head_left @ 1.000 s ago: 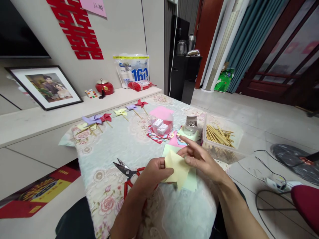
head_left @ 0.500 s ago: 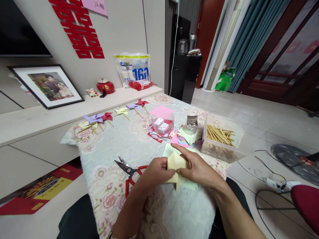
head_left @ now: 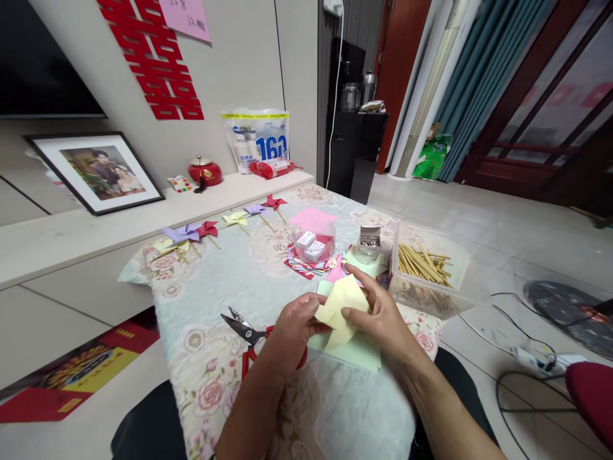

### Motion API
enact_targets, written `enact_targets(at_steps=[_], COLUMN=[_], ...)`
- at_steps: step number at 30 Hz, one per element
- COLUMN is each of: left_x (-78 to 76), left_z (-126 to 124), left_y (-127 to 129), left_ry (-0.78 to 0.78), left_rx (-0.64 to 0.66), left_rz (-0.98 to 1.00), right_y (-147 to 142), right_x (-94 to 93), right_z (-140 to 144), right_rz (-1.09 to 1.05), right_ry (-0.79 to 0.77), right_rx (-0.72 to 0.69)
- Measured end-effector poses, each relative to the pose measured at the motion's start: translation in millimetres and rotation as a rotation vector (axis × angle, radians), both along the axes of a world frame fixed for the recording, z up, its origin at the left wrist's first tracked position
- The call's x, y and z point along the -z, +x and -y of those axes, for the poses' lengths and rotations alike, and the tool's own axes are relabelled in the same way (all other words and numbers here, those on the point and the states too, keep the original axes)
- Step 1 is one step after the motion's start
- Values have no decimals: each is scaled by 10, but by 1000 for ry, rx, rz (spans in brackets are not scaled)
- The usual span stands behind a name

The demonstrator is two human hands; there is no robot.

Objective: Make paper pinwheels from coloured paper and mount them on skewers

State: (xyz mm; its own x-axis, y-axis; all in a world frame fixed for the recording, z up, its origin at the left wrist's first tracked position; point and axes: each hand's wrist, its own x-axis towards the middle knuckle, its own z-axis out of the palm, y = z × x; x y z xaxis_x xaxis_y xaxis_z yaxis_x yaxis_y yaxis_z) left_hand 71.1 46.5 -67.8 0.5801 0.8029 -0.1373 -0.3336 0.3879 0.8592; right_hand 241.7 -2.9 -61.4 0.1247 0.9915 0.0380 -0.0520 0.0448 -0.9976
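Yellow paper: pale yellow sheet (head_left: 342, 305), partly folded, with a pointed flap upward and a second point downward; held just above the counter (head_left: 239, 275), between both hands.
Left hand: left hand (head_left: 290, 332) grips the sheet's left edge; fingers (head_left: 313, 305) curled, thumb pressed on the paper.
Right hand: right hand (head_left: 383, 319) holds the right side; fingers (head_left: 359, 276) bent behind the top flap, thumb across the front, pinching the paper.
Green sheet: light green sheet (head_left: 361, 351) lies flat on the counter directly under the hands.
Scissors: red-handled scissors (head_left: 249, 335) lie just left of the left hand, blades open, handles partly hidden by it.
Stick tub: clear tub (head_left: 431, 268) of wooden sticks, right of the hands, near.
Paper heap: coloured paper squares (head_left: 311, 263) beyond the hands, under a small clear box.
Pinwheels: finished pinwheels (head_left: 205, 229) in a row along the far counter edge.
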Motion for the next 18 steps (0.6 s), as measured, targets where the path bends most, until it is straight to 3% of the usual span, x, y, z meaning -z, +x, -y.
enact_targets(at_steps=[8, 18], left_x=[23, 52], left_z=[97, 62], left_y=[169, 159], left_ry=[-78, -76], left_rx=[-135, -210], left_rz=[-38, -72], right_y=[-229, -272], right_x=[93, 165], right_z=[-46, -45], right_rz=[-13, -25], right_ry=[77, 81], right_rx=[216, 201])
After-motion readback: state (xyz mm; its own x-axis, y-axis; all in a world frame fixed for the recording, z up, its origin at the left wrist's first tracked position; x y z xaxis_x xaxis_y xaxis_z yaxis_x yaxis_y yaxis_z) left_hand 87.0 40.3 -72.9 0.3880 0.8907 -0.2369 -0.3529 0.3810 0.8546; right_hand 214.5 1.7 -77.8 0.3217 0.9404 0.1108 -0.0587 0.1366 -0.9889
